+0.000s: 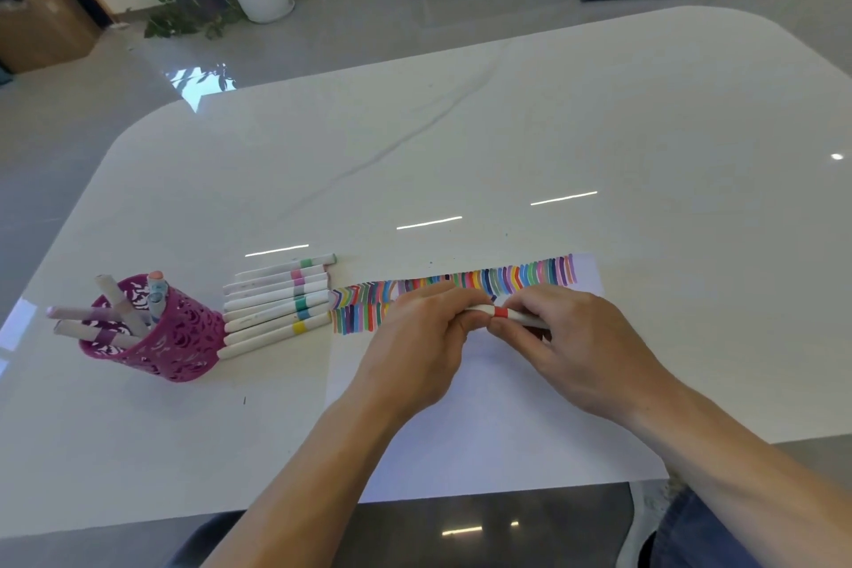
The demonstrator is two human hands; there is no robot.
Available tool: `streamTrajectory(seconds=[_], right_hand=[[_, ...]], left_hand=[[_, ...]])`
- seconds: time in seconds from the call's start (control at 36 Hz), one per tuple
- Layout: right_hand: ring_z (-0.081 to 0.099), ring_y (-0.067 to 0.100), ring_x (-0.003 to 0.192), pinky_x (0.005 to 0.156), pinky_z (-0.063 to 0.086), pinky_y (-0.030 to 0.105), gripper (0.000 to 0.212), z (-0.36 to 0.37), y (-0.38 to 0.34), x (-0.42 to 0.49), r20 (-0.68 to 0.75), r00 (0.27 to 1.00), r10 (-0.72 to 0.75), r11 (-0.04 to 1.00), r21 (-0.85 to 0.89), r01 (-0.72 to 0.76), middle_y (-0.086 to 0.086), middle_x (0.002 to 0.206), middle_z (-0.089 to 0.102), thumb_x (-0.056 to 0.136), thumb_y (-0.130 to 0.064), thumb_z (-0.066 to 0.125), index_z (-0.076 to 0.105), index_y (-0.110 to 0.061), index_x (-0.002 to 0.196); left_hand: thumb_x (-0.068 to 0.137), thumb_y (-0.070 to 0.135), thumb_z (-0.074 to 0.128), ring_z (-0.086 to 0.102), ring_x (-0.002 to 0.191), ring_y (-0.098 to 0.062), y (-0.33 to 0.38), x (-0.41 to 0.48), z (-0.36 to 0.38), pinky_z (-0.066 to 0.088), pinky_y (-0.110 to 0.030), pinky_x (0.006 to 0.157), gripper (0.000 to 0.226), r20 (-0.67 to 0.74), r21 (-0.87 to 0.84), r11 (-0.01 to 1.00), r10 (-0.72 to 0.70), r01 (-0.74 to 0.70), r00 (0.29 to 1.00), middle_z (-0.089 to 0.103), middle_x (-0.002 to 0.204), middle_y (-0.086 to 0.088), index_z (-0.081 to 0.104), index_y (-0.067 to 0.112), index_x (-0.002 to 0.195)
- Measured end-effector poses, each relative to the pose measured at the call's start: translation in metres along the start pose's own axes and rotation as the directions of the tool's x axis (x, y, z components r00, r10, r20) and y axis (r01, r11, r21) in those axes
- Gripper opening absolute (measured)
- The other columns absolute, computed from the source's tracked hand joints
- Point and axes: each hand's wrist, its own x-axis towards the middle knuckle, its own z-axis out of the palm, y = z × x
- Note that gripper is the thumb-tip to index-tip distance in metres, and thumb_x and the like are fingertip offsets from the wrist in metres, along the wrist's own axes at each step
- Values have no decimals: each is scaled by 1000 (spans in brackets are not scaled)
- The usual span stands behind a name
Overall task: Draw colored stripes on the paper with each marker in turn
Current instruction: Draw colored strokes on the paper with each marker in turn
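Your left hand (417, 337) and right hand (567, 337) both pinch one red-banded marker (501, 313) above the paper (484, 429). It lies crosswise between your curled fingertips, band showing in the gap. Both its ends vanish inside your fingers, and your knuckles cover part of the stripes (530, 277). Left of your fingers lie about eight markers in a row (276, 307) — further left, four stand in the pink holder (184, 346).

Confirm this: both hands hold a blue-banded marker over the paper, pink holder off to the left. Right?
Wrong on colour: the head view shows the marker has a red band, not blue. The left hand and right hand do hold it over the paper, pink holder to the left.
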Motion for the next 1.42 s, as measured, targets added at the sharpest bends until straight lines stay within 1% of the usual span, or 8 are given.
streamTrajectory(seconds=[0.14, 0.44, 0.58, 0.81, 0.89, 1.03, 1.19, 1.42], right_hand=[[49, 5, 55, 50, 31, 20, 30, -1, -1, -1, -18, 999, -49, 994, -96, 47, -21, 62, 46, 97, -61, 48, 49, -36, 79], [53, 12, 52, 49, 44, 29, 53, 1, -3, 1, -29, 999, -43, 990, -139, 38, -11, 62, 59, 93, -74, 32, 55, -28, 77], [50, 16, 50, 46, 32, 28, 50, -6, -6, 3, -84, 996, 18, 998, -62, -23, -4, 51, 51, 95, -66, 46, 50, -25, 68], [38, 16, 51, 51, 30, 33, 43, -11, -8, 7, -96, 986, 138, 983, 133, -125, -6, 52, 41, 102, -45, 50, 49, -19, 68], [43, 11, 54, 55, 34, 32, 22, -12, -5, 9, -73, 973, 218, 946, 260, -192, -8, 61, 54, 104, -28, 48, 67, -28, 93], [62, 12, 70, 69, 48, 32, 29, -13, -7, 11, -118, 967, 227, 924, 341, -175, -2, 84, 71, 106, -22, 48, 46, -37, 130], [59, 15, 46, 51, 44, 22, 20, -14, -12, 12, -120, 960, 252, 868, 467, -169, -1, 69, 67, 104, -19, 55, 65, -37, 107], [71, 21, 71, 52, 48, 29, 39, -13, -7, 14, -6, 951, 310, 733, 639, -235, -1, 98, 74, 104, -6, 44, 75, -29, 105]], left_hand=[[97, 17, 61, 57, 66, 3, -1, -2, 0, 51, -15, 71, 18, -56, -48, 999, 4, -7, 998, 57, 82, 23, 76, 21, 108], [94, 12, 66, 59, 62, 7, 2, -5, -3, 46, -5, 65, 17, -116, -92, 996, -1, -9, 993, 61, 77, 21, 78, 19, 104], [91, 15, 71, 61, 64, -8, -8, -2, -8, 50, -24, 63, 15, -201, -97, 994, -59, 40, 978, 66, 71, 13, 78, 25, 98], [93, 23, 69, 55, 77, -4, -13, -3, -6, 38, -9, 69, 11, -153, -26, 997, -74, 71, 985, 68, 81, 13, 76, 26, 102], [94, 29, 68, 53, 83, -6, -14, -4, -3, 37, -7, 75, 14, -127, 21, 998, -53, 56, 990, 68, 88, 13, 75, 28, 106], [93, 29, 69, 52, 108, -5, -18, -3, 3, 37, -15, 91, 17, -85, 75, 997, -27, 34, 996, 68, 109, 16, 75, 27, 109], [88, 23, 73, 48, 123, -8, -28, -2, 10, 36, -23, 105, 16, -3, 112, 994, 3, -3, 1000, 64, 124, 13, 74, 25, 104], [90, 30, 71, 41, 134, -9, -30, -5, 12, 31, -28, 113, 14, 24, 173, 984, 40, -44, 999, 61, 132, 13, 71, 26, 102]])
